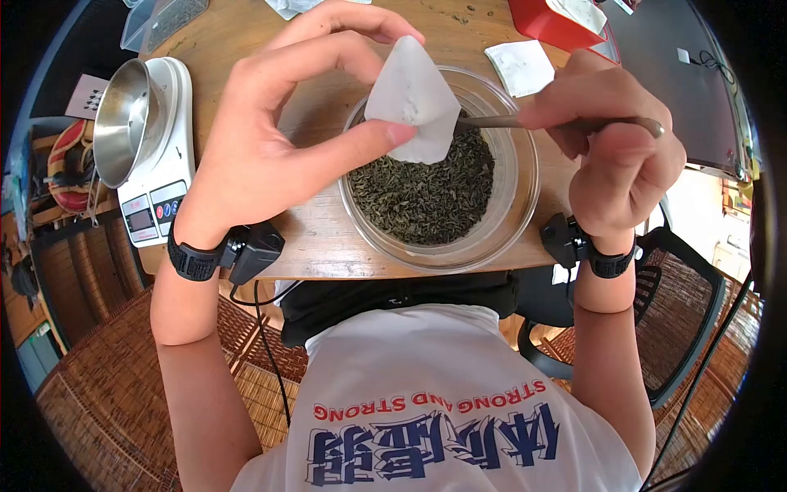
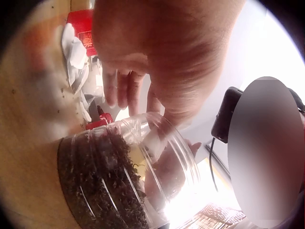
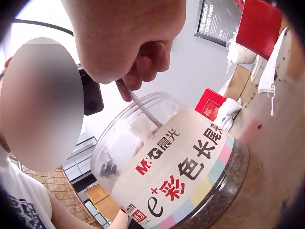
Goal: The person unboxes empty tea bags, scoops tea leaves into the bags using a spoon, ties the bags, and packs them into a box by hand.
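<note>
Over a clear round plastic jar (image 1: 525,197), a white, see-through tea bag (image 1: 411,90) is pinched between the thumb and fingers of my left hand (image 1: 262,131). Dark dried tea leaves (image 1: 426,201) partly fill the jar; its printed label (image 3: 176,171) shows in the right wrist view. My right hand (image 1: 619,139) grips a slim metal spoon (image 1: 492,121) by its handle, fingers curled around it. The spoon's far end is hidden at the bag's right edge. In the left wrist view, my left hand (image 2: 162,57) reaches above the jar's mouth.
To the left stands a white kitchen scale (image 1: 176,107) with a steel bowl (image 1: 123,123) on it. A white packet (image 1: 520,67) lies behind the jar, near a red box (image 1: 557,25) at the back right. A clear container (image 1: 172,20) sits at the back left.
</note>
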`<state>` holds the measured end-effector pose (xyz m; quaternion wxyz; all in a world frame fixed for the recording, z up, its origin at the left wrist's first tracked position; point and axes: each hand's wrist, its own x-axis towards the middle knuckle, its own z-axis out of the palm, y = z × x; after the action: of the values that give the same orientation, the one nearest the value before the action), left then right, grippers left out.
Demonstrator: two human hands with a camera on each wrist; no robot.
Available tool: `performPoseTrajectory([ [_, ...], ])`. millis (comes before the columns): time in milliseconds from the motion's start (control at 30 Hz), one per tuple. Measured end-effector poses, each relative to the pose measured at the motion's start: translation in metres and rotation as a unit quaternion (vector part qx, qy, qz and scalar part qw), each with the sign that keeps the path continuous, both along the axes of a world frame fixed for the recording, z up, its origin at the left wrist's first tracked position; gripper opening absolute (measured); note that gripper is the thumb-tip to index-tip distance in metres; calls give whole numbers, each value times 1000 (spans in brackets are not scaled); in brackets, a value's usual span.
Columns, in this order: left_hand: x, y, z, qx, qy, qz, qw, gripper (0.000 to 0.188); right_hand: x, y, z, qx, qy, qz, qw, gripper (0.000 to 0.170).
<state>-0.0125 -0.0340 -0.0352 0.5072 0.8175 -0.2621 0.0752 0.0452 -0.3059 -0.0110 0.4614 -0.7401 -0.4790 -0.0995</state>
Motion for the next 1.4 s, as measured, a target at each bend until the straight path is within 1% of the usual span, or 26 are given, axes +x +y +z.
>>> performPoseTrajectory([
  [67,0,0,0,-13,8,4,1000,23,0,0,-1,14,-7,-10,1000,69],
  [133,1,2,0,3,-14,1,1000,20,-1,0,1,12,-12,-3,1000,70],
  [267,1,1,-1,7,-10,8,1000,19,-4,3,4,9,-22,11,1000,71],
  [367,2,2,-2,-5,-34,1,999,20,-5,6,5,7,-27,18,999,72],
  [433,-1,2,-1,-18,1,16,1000,22,-3,7,3,27,-37,56,997,73],
  [533,-1,0,0,-14,-3,21,1000,21,0,10,0,57,-53,114,990,73],
  [667,-1,-2,0,10,-34,24,999,17,1,11,-1,61,-56,115,990,73],
  [733,-4,-5,1,-44,46,51,997,17,1,11,-1,64,-59,114,990,72],
  [767,-3,-2,-1,-44,46,50,997,17,2,11,-1,65,-60,114,990,72],
  [833,1,5,-7,-32,0,6,999,23,2,10,-1,67,-64,113,989,72],
  [867,1,4,-6,-32,0,5,999,23,1,10,-1,67,-64,112,989,72],
  [967,-1,1,-1,-24,4,11,1000,23,-1,9,-1,60,-53,88,993,72],
  [1033,-1,0,2,10,-7,24,1000,18,-4,8,0,55,-47,72,995,72],
  [1067,-2,1,2,10,-7,24,1000,18,-6,8,1,55,-47,73,995,72],
  [1133,-2,1,1,-15,4,17,1000,18,-9,5,4,28,-21,22,999,71],
  [1267,-2,-2,-1,-18,-11,23,1000,17,-11,5,7,22,-27,-2,999,70],
  [1367,-1,0,-2,-47,-2,33,998,15,-12,5,7,15,-33,-26,999,69],
  [1400,2,5,-4,-34,-29,12,999,15,-12,5,7,13,-34,-34,999,69],
])
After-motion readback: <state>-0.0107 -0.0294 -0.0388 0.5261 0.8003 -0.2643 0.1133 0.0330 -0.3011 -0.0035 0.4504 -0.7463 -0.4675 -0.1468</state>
